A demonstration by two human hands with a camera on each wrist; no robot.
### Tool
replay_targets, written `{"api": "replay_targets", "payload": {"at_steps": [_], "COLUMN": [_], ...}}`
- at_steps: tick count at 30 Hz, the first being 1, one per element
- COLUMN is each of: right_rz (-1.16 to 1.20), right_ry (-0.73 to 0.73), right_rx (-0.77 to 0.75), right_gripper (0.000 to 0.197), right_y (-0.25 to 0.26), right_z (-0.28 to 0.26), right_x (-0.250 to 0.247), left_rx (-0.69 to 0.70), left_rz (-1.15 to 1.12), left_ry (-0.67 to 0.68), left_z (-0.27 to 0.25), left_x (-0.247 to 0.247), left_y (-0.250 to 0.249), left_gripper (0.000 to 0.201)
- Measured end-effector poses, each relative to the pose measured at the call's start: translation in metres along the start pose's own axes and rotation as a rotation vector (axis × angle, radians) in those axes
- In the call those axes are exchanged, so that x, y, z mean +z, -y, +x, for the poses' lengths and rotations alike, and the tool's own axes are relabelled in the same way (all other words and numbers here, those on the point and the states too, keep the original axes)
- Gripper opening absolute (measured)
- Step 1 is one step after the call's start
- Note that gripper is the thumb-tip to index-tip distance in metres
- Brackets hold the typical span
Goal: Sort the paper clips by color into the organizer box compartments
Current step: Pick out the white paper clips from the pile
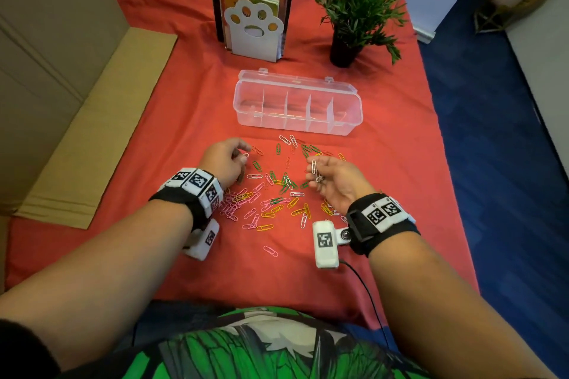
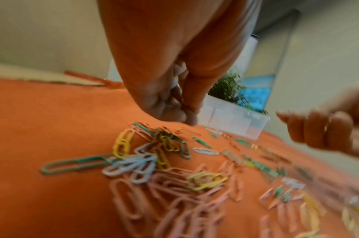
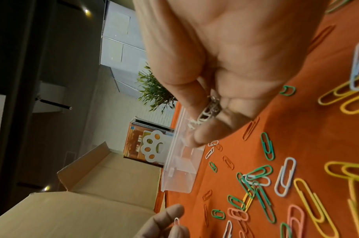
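A small bunch of white wire paper clips point(image 1: 316, 171) is gripped in the curled fingers of the right hand point(image 1: 337, 181), one white clip point(image 3: 176, 221) is pinched by the left hand point(image 1: 226, 161), and the mixed-colour paper clips point(image 1: 271, 194) are scattered on the red-covered surface point(image 1: 184, 120) near the open, clear plastic organizer box point(image 1: 297, 103).

Blurred paper clips point(image 2: 174, 185), left-wrist view
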State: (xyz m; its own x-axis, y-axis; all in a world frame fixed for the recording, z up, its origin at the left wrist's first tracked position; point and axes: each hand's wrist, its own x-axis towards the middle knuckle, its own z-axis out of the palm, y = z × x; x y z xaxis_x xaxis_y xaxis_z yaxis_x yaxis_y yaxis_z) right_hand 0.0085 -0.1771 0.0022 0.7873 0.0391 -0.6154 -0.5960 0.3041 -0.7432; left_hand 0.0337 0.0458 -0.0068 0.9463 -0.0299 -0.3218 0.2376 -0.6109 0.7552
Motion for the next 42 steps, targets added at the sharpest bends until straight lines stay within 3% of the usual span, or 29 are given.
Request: {"api": "replay_targets", "payload": {"at_steps": [4,7,9,11,13,15,18,23,26,30,34,37,39,40,42], "right_rz": [0.157,0.054,-0.228,-0.664,-1.094,-1.379,-1.546,-1.761,-1.539,-0.735,-0.111,0.183,0.223,0.135,-0.327], "right_ry": [0.031,0.003,-0.042,-0.088,-0.113,-0.141,-0.146,-0.100,-0.088,-0.156,-0.051,-0.008,-0.010,-0.025,-0.069], "right_rx": [0.081,0.101,0.029,-0.073,-0.187,-0.292,-0.435,-0.506,-0.408,-0.213,-0.126,-0.001,0.070,0.063,-0.027], "right_gripper": [0.021,0.022,0.023,0.022,0.016,0.015,0.016,0.019,0.010,0.020,0.034,0.022,0.020,0.021,0.023], "right_y": [-0.001,-0.002,-0.009,-0.015,-0.023,-0.035,-0.051,-0.055,-0.049,-0.030,-0.014,-0.008,-0.008,-0.010,-0.014], "right_z": [-0.006,-0.008,-0.004,0.000,0.002,0.005,0.006,0.009,0.017,0.008,-0.010,-0.019,-0.021,-0.019,-0.012], "right_x": [-0.002,-0.001,0.000,0.003,0.003,0.001,0.003,0.010,0.007,-0.004,-0.013,-0.018,-0.016,-0.015,-0.010], "left_rx": [-0.185,-0.260,-0.168,0.008,0.119,0.180,0.243,0.234,0.048,-0.300,-0.359,-0.380,-0.302,-0.203,0.029], "left_rz": [-0.383,-0.483,-0.215,0.268,0.500,0.592,0.641,0.539,0.241,-0.731,-1.042,-0.960,-0.742,-0.534,-0.008], "left_ry": [0.078,0.076,0.087,0.036,0.015,0.026,0.017,-0.011,0.011,0.180,0.369,0.345,0.267,0.213,0.152], "left_z": [0.001,-0.001,-0.003,-0.004,-0.006,-0.007,-0.006,-0.007,-0.007,-0.016,-0.023,-0.022,-0.019,-0.016,-0.011], "left_x": [0.008,0.010,0.011,0.013,0.016,0.021,0.026,0.029,0.025,0.018,0.014,0.028,0.041,0.047,0.053], "left_y": [-0.008,-0.015,-0.014,-0.005,0.005,0.012,0.018,0.018,0.007,-0.007,-0.019,-0.031,-0.037,-0.037,-0.030], "left_gripper": [0.033,0.027,0.021,0.016,0.016,0.021,0.019,0.012,0.010,0.017,0.019,0.021,0.026,0.022,0.016]}}
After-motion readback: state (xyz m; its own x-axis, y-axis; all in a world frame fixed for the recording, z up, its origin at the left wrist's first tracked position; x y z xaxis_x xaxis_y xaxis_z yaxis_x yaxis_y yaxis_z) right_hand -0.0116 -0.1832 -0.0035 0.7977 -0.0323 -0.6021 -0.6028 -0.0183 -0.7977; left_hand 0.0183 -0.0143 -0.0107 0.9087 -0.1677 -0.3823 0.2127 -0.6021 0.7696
